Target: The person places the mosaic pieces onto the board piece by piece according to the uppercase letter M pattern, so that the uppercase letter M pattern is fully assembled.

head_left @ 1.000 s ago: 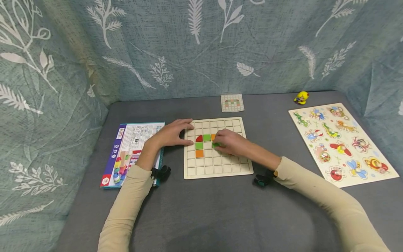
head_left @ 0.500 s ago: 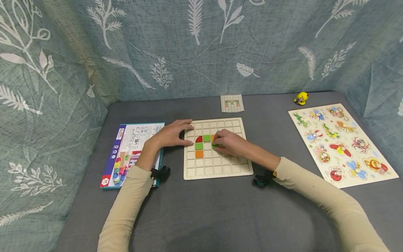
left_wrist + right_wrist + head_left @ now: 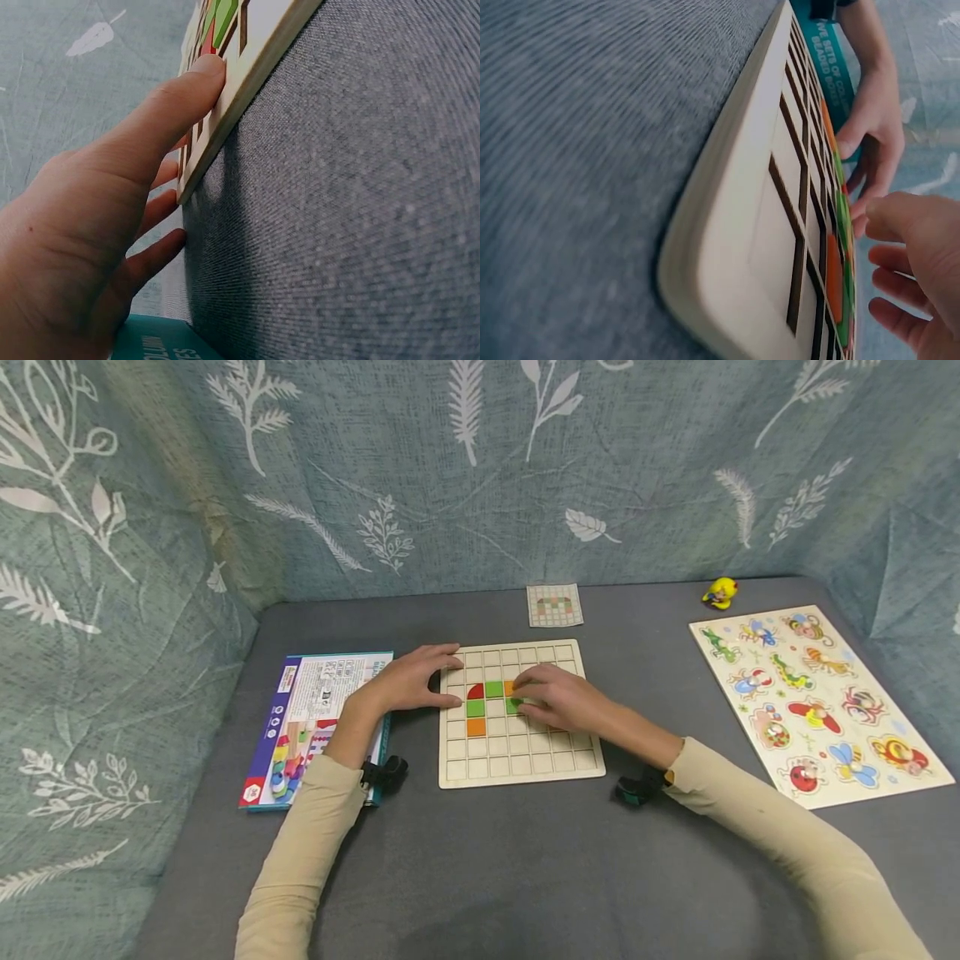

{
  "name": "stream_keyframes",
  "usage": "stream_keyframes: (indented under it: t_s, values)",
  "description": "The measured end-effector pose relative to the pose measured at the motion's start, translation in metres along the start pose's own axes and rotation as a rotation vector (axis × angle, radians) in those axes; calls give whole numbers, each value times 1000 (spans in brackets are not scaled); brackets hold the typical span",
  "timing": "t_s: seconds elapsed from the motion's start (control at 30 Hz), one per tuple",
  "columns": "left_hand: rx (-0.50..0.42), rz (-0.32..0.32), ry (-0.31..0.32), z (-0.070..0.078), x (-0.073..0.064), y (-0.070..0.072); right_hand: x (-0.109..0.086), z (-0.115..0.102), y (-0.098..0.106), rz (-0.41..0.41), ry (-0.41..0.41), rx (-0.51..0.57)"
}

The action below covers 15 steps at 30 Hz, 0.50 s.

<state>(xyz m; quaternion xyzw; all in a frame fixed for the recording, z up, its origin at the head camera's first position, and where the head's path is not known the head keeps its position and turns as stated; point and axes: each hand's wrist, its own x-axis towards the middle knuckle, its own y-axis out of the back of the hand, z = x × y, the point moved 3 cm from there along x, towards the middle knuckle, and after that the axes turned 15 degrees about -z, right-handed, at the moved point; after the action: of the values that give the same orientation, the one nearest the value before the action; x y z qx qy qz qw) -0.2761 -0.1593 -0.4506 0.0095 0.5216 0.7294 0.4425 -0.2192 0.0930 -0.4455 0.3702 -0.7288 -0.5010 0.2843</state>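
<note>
A pale wooden grid board (image 3: 519, 767) lies on the dark cloth. A red quarter-round tile (image 3: 476, 692), green tile (image 3: 493, 688) and partly covered orange tile (image 3: 508, 687) sit in one row. Nearer the front are a left green tile (image 3: 476, 708), a lower orange tile (image 3: 476, 727) and a right green tile (image 3: 513, 705). My left hand (image 3: 411, 681) rests at the board's left edge, thumb on the rim. Over the right green tile hovers my right hand (image 3: 558, 695), hiding cells beneath; its fingers (image 3: 900, 289) are loosely bent and hold nothing.
A small printed pattern card (image 3: 554, 607) lies behind the board. Left, a flat illustrated box (image 3: 315, 697) sits under my left forearm. At right are a wooden insect-picture board (image 3: 817, 706) and a yellow toy figure (image 3: 721, 593). Patterned curtain (image 3: 465, 502) hangs behind.
My right hand has let go of the right green tile, its fingers spreading and drawing slightly right, so more of that tile shows. My left hand stays in place.
</note>
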Motion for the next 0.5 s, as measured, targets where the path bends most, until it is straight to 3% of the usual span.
stream_keyframes:
  t_s: [0.23, 0.5]
  values:
    - [6, 1, -9, 6, -4, -1, -10, 11, 2, -50, -72, 15]
    - [37, 19, -101, 29, -3, 1, -14, 22, 14, -53, -99, -27]
